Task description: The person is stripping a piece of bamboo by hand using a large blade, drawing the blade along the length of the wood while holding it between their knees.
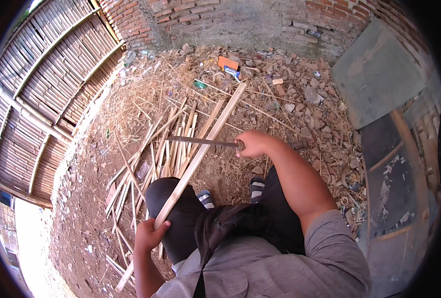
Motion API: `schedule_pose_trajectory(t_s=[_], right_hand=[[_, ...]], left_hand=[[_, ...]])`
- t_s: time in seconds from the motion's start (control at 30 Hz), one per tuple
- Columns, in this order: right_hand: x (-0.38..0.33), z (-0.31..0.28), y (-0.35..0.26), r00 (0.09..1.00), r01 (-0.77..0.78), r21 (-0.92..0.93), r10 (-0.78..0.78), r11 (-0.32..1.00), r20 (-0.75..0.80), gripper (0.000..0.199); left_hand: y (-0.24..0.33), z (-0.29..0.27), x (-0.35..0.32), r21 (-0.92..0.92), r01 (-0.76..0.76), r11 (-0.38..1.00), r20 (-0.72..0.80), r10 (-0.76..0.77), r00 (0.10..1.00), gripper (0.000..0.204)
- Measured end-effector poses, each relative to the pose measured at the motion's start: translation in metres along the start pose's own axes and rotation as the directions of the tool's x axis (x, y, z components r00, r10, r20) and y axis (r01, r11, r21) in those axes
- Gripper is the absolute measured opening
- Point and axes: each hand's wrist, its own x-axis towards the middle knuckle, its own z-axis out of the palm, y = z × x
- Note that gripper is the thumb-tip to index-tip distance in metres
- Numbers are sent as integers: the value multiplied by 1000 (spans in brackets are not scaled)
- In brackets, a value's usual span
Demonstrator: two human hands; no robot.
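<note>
Your left hand (150,235) is closed around a long bamboo slat (200,154), propping it over your knee so it slants up across the split strips (151,164) on the ground, while your right hand (253,144) fist-grips a blade (200,141) laid across it.
</note>
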Motion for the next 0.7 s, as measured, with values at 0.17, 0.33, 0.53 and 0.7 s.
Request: schedule_pose_trajectory(t_s=[0.17, 0.33, 0.53, 0.7], right_hand=[[2, 3, -2, 1000, -5, -39, 5, 999, 18, 47], [2, 6, 0, 1000, -12, -20, 12, 1000, 14, 51], [3, 9, 4, 999, 29, 0, -29, 1000, -45, 44], [0, 3, 0, 1000, 11, -23, -11, 1000, 15, 51]], left_hand=[[-2, 1, 1, -11, 6, 1000, 3, -6, 1000, 55], [-4, 1, 0, -22, 9, 1000, 8, -9, 1000, 55], [-3, 0, 1, -47, 12, 999, 20, -11, 1000, 56], [-6, 1, 3, -67, 16, 998, 33, -14, 999, 57]])
